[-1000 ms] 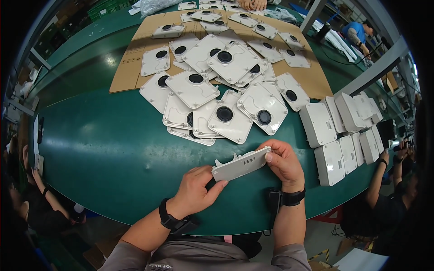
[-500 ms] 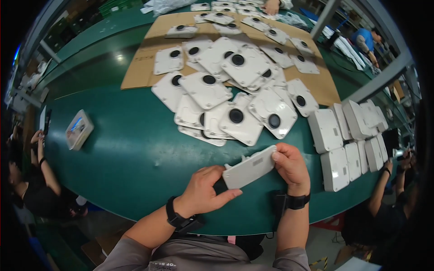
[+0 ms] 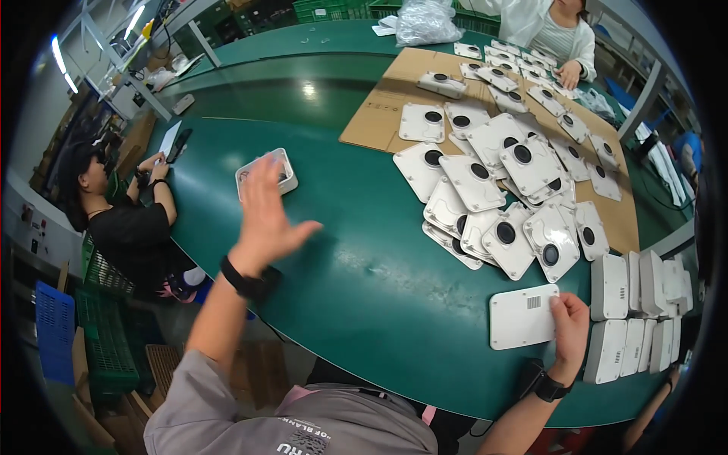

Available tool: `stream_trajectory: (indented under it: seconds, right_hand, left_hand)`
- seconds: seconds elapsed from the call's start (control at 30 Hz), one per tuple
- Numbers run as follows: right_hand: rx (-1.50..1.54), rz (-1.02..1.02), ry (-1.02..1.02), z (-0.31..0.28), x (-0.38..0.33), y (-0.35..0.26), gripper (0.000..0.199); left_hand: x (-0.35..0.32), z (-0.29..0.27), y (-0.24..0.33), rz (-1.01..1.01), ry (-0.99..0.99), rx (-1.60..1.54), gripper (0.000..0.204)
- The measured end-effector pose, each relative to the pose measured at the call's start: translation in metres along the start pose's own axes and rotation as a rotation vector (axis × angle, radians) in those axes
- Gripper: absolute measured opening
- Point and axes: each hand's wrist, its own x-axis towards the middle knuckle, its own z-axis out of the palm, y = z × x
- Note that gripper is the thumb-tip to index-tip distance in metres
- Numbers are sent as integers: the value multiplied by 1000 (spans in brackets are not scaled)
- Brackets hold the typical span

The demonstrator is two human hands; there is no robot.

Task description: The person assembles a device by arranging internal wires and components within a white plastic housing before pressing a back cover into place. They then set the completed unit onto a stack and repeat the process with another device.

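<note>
My left hand [image 3: 267, 212] is stretched out over the table, its fingers extended and nothing in them. Just beyond it lies a small white tray [image 3: 291, 180], partly covered by my fingers, so its contents are hard to make out. In my right hand [image 3: 570, 326] is a flat white plastic cover [image 3: 522, 318] with rounded corners and a small grille patch, pinched at its right edge. Several white plates with round black discs [image 3: 481, 182] lie heaped beyond my right hand.
Stacked white housings [image 3: 609, 284] stand to the right of my right hand. Cardboard [image 3: 371, 121] lies under part of the heap on the green table [image 3: 364, 265]. One co-worker [image 3: 125, 205] sits at the left; another [image 3: 557, 34] works at the far right beside a plastic bag [image 3: 427, 24].
My left hand has let go of the white cover and reached left to the small tray. My right hand alone holds the cover, now turned flatter. The view has swung left.
</note>
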Motion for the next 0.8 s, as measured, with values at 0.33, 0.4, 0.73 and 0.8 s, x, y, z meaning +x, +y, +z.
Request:
stream_trajectory:
  seconds: [0.33,0.4,0.73,0.8]
  right_hand:
    - [-591,-343,639,17,-8,-10,21]
    - [-466,-508,636,22,-12,-11,17]
    - [-94,-141,-215,136,-106,-34,20]
    - [-255,-273,-143,129,-106,-33,24]
  left_hand:
    - [-20,26,-114,-452,-337,-211,115]
    - [-36,27,-62,-414,-245,-154,111]
    - [-87,-84,162,-130,-703,-644,112]
    - [-95,-76,172,-22,-737,-749,112]
